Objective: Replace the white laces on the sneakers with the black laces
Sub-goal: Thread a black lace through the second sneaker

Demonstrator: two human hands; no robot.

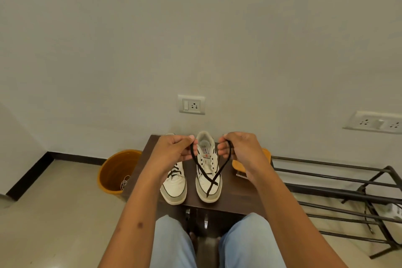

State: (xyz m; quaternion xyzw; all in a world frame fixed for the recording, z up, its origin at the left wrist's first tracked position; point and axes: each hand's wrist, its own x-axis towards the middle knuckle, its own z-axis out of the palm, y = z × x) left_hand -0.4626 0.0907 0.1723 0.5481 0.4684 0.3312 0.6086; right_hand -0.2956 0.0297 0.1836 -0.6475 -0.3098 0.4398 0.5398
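A black lace (208,169) is pinched at each end, one end in the curled fingers of the left hand (174,148), the other in those of the right hand (239,150); both strands are crossed over the toe of the right sneaker (207,183), which is set near the tabletop's (230,200) front edge. The left sneaker (175,185), already black-laced, is placed just beside it. An orange bin (115,172) is seen on the floor left of the table
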